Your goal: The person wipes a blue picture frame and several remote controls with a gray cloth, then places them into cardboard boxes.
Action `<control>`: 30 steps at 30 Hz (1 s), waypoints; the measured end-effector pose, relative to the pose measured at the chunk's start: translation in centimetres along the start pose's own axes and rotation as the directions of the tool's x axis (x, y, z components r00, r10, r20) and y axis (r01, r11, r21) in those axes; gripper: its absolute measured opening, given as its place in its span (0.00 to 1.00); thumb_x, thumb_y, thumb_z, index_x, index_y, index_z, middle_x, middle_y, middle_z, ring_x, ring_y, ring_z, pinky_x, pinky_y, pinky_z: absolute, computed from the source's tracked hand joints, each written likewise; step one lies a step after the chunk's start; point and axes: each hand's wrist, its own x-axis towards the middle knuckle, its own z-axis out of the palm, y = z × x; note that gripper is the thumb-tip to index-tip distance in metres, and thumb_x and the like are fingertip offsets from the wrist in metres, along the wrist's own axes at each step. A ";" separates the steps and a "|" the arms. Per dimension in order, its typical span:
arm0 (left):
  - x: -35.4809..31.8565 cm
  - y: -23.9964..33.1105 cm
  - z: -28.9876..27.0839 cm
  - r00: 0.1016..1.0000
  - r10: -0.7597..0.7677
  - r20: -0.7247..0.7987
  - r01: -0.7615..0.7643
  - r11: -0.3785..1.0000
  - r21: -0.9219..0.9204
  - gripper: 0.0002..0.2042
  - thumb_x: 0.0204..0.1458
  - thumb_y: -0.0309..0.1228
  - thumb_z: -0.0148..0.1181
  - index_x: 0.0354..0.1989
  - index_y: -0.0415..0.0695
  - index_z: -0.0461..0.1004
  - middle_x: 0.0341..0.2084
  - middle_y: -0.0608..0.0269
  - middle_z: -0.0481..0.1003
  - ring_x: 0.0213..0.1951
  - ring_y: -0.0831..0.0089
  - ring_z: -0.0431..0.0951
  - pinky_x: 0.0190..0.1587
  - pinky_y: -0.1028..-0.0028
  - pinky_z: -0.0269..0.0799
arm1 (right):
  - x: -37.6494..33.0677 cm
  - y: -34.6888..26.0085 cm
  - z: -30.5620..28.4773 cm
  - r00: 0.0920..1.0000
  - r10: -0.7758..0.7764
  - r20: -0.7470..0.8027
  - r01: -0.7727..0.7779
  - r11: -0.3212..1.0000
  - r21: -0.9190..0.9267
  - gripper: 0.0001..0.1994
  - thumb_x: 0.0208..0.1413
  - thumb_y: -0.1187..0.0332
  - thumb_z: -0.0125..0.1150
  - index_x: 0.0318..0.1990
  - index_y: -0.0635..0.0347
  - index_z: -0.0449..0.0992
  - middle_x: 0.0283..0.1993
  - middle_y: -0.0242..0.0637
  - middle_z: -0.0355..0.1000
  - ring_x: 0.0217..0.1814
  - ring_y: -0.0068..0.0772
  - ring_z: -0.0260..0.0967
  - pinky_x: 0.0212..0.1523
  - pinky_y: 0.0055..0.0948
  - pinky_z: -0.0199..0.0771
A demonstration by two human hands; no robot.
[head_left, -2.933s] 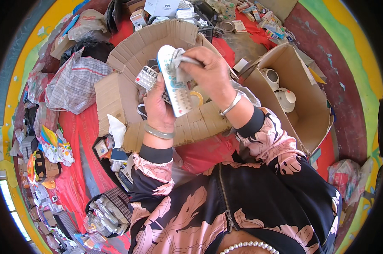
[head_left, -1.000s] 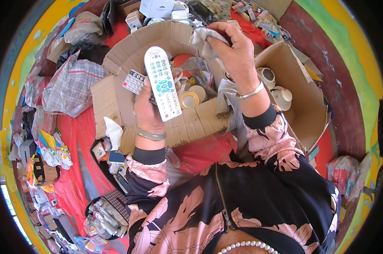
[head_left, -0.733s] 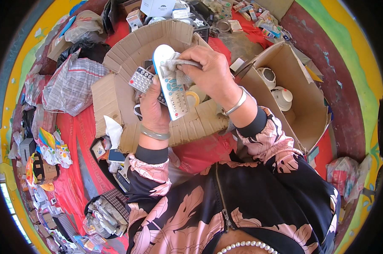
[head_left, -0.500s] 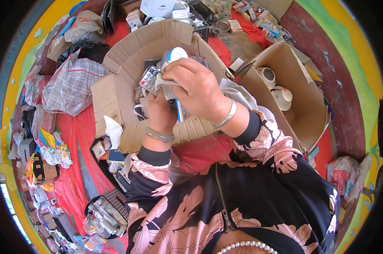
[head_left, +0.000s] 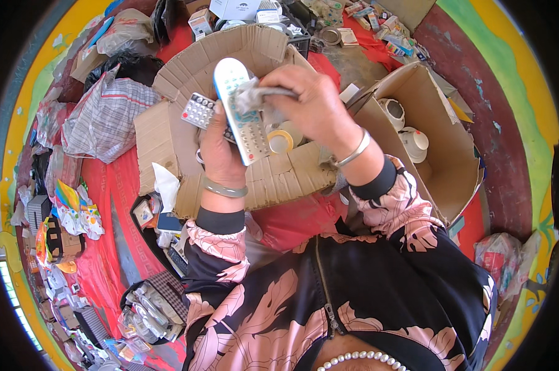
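My left hand (head_left: 220,151) is closed around two remote controls above an open cardboard box (head_left: 273,176). One is a long white remote (head_left: 254,139) with a rounded top, blue edge and grey buttons, tilted with its face showing. Behind it, a smaller remote (head_left: 197,112) with pale round buttons and one red button sticks out to the left. My right hand (head_left: 313,102) pinches a crumpled greyish cloth (head_left: 248,98) against the white remote's upper face. A roll of tape (head_left: 280,141) lies in the box below; other contents are mostly hidden by my hands.
A second cardboard box (head_left: 452,142) holds white round items (head_left: 415,143) at the right. A checked bag (head_left: 103,117) lies at the left. Black trays of small goods (head_left: 152,309) stand on red sheeting (head_left: 100,253). Several small boxes (head_left: 378,25) lie at the back.
The white remote, mostly hidden before, now shows its face in my left hand, in front of the smaller remote. My right hand has shifted right with the cloth.
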 end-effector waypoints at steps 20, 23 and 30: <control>0.6 -0.8 0.1 0.996 0.084 -0.018 -0.081 0.987 0.141 0.20 0.56 0.31 0.52 0.55 0.38 0.62 0.46 0.57 0.71 0.45 0.67 0.73 0.49 0.69 0.70 | -1.0 1.9 1.6 0.993 -0.106 -0.050 0.093 0.972 -0.215 0.09 0.38 0.82 0.56 0.30 0.62 0.74 0.32 0.42 0.70 0.35 0.46 0.69 0.35 0.35 0.71; 0.5 -0.5 -0.2 0.999 0.033 0.012 -0.034 0.998 0.062 0.19 0.55 0.33 0.53 0.55 0.39 0.63 0.45 0.56 0.72 0.43 0.65 0.74 0.46 0.65 0.73 | -0.8 2.3 0.7 0.997 -0.050 -0.066 0.025 0.945 -0.327 0.09 0.39 0.82 0.55 0.32 0.62 0.74 0.33 0.41 0.71 0.36 0.45 0.69 0.36 0.34 0.71; 0.6 -1.2 0.2 0.997 0.065 -0.039 -0.058 0.988 0.142 0.18 0.56 0.36 0.51 0.54 0.43 0.65 0.46 0.58 0.72 0.45 0.67 0.74 0.49 0.67 0.70 | -0.4 1.0 0.4 0.989 -0.124 -0.080 0.097 0.953 -0.285 0.09 0.39 0.81 0.55 0.32 0.61 0.71 0.30 0.41 0.70 0.36 0.47 0.68 0.37 0.37 0.69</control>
